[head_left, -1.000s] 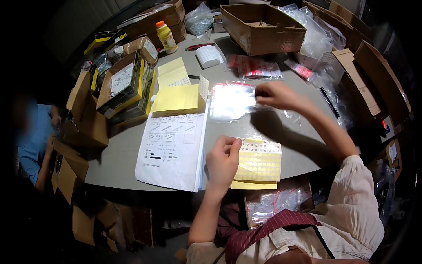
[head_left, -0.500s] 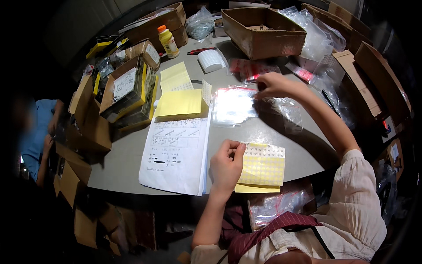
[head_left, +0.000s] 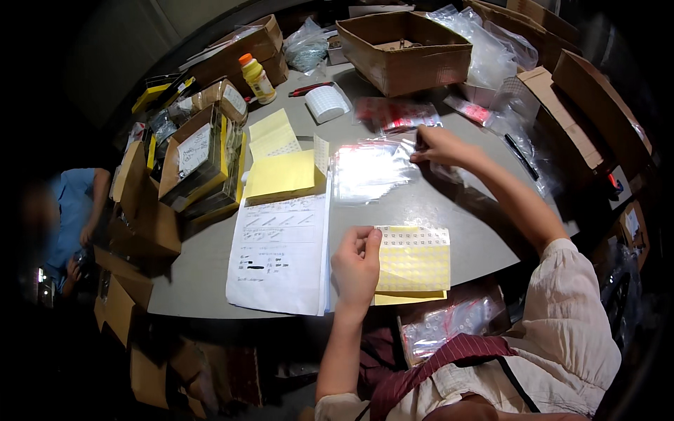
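My left hand (head_left: pixel 357 265) is closed on the left edge of a sheet of small round stickers (head_left: pixel 413 261) with yellow backing, holding it over the table's near edge. The thumb lies on top of the sheet. Farther off, my right hand (head_left: pixel 444 149) pinches the right edge of a clear plastic bag (head_left: pixel 403 151), which sits at the top of a glaring stack of clear bags (head_left: pixel 365 175). Some clear plastic lies partly hidden beneath my right wrist. To the left, yellow sticker sheets (head_left: pixel 282 174) rest on a stack of printed papers (head_left: pixel 277 270).
At the back stand an open cardboard box (head_left: pixel 407 74), a roll of white labels (head_left: pixel 327 103) and a yellow bottle (head_left: pixel 258 79). Red-printed bags (head_left: pixel 397 116) lie beyond my right hand, a black pen (head_left: pixel 521 156) to its right. Boxes (head_left: pixel 193 165) line the left, where another person (head_left: pixel 74 217) sits.
My right fingers have shifted slightly right relative to the bag stack, and a bag's edge now rises with them. My left hand keeps the sticker sheet in place. The whole view has shifted a little.
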